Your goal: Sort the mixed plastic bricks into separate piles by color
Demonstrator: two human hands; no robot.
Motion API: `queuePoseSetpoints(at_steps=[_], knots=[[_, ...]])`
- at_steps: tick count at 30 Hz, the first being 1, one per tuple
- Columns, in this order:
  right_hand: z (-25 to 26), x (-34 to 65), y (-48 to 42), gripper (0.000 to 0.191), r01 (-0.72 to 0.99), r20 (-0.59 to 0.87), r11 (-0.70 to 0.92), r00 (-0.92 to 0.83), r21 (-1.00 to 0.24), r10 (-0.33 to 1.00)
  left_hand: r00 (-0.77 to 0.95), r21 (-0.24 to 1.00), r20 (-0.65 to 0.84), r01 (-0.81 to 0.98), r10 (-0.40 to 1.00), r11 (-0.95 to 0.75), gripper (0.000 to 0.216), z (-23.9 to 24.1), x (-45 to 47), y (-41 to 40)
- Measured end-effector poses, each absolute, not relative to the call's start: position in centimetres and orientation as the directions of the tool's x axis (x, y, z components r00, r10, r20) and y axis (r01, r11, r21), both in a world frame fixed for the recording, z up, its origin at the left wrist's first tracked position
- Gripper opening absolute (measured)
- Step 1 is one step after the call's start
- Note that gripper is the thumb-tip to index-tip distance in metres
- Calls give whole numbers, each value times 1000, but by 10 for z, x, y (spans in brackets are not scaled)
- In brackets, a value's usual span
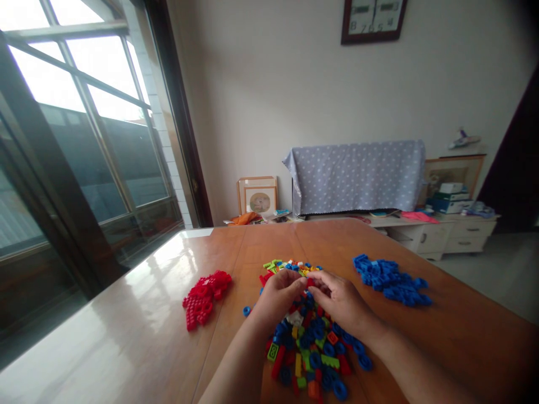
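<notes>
Right hand (337,294) pinches a red brick (310,282) above the mixed pile (305,342), mid-table; left hand (283,289) meets it, grip unclear from here. Fingertips only, presumably because the piece is small! Red heap (206,297) towards the table (138,331)'s left edge, blue heap (391,280) nearer its right, apparently parted by colour. Glossy tabletop, studded plastic, blue rings among oblong blocks.

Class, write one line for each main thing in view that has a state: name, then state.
Left hand, fingers bent, grip unclear
Right hand, pinching a red piece
Mixed pile, loose, unsorted
Red heap, gathered
Blue heap, gathered
Dotted cloth, draped
Drawers, shut
Framed picture, upright
Wall clock, hung
</notes>
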State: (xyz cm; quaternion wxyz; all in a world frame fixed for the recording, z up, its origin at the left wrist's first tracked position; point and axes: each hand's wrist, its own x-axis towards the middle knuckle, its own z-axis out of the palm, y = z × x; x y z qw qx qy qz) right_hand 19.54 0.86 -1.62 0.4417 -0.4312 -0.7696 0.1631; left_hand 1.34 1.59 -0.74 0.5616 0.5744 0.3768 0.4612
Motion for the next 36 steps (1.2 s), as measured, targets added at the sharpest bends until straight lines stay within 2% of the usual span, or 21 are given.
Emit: queuePoseSetpoints(at_steps=[2,4,7,11,13,15,18,20,24,26,29,32,36], knots=[[-15,194,6,27,508,538,585,-256,-632,803,328,994,75,-102,942,-44,38,-8,15,15],[-13,194,4,31,501,533,590,-269,-633,802,292,990,50,-138,955,-10,34,-9,16,15],[-12,196,4,38,509,537,584,-255,-633,804,142,963,35,-269,989,4,27,-9,10,20],[-15,201,8,32,531,531,560,-225,-637,817,-101,908,-16,-419,995,-28,22,-10,-7,27],[-17,203,11,31,541,526,549,-216,-637,823,-196,938,-22,-343,980,-47,20,-11,-14,30],[-18,204,12,30,554,524,542,-210,-632,825,-221,981,13,-186,975,-55,17,-14,-15,32],[-17,206,13,28,583,517,526,-200,-620,832,-120,989,133,86,984,-123,12,-18,-9,31],[-15,208,12,25,604,513,515,-196,-609,836,22,934,233,273,972,-230,12,-19,-1,27],[-11,210,10,23,626,508,506,-197,-593,838,358,666,371,541,857,-514,18,-14,9,12],[-10,209,10,24,622,507,510,-202,-594,838,441,540,371,613,817,-576,22,-10,12,6],[-10,208,10,23,614,512,520,-211,-593,833,479,434,347,680,806,-591,23,-7,14,1],[-9,208,10,23,617,523,530,-216,-582,825,492,406,327,697,807,-590,18,-6,17,0],[-8,208,10,24,614,538,544,-220,-572,814,454,453,337,690,825,-565,10,-6,19,3]])
